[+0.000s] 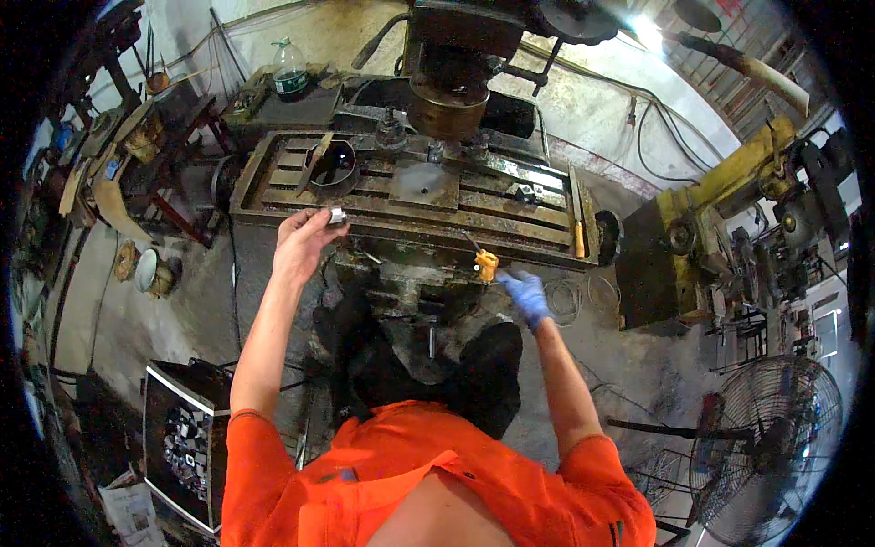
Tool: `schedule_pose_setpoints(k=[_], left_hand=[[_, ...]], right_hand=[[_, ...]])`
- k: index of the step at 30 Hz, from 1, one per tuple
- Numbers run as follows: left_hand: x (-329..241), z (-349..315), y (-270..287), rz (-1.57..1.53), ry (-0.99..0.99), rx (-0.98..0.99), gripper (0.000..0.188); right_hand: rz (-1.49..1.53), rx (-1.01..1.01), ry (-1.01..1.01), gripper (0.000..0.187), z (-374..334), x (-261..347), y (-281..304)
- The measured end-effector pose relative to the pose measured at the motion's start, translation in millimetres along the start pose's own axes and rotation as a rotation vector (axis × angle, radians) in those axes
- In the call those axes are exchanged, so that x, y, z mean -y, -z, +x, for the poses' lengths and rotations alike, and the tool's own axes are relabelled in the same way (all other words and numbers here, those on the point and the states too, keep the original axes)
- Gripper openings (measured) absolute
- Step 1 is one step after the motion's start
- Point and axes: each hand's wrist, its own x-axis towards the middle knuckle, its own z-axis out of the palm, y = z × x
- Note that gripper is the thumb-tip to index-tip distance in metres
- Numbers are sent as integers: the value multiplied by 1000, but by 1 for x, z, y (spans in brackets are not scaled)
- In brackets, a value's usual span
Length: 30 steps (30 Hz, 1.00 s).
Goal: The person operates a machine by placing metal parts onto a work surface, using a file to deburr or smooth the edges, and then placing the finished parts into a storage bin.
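My bare left hand [303, 246] pinches a small shiny metal block [337, 215] just in front of the slotted machine table [365, 219]. My right hand [527, 295], in a blue glove, is closed on a yellow-handled tool [486, 265] with a thin dark shaft pointing toward the table; its exact kind is unclear. On the table's left part stands a round pot [335, 173] of dark liquid, a flat stick or brush [314, 162] resting across its rim. Farther right lie small metal blocks [529, 193] and a file [577, 214] with a wooden handle.
A machine spindle head [448, 100] hangs over the table's far side. A clear plastic bottle [289, 68] stands at the back left. Lower left, a bin [221, 456] contains many small metal pieces. At the lower right is a large fan [770, 447]; a yellow-green machine [674, 237] stands above it.
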Motion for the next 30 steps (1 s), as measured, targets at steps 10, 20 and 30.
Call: schedule_pose_setpoints(k=[10, 20, 30], left_hand=[[15, -17, 3, -120, 77, 28, 11], [27, -7, -14, -55, 89, 5, 14], [15, 10, -27, 380, -11, 48, 7]], right_hand=[[-63, -136, 47, 32, 34, -66, -52], [-1047, 75, 352, 48, -25, 138, -13], [-1056, 103, 137, 46, 58, 168, -62]])
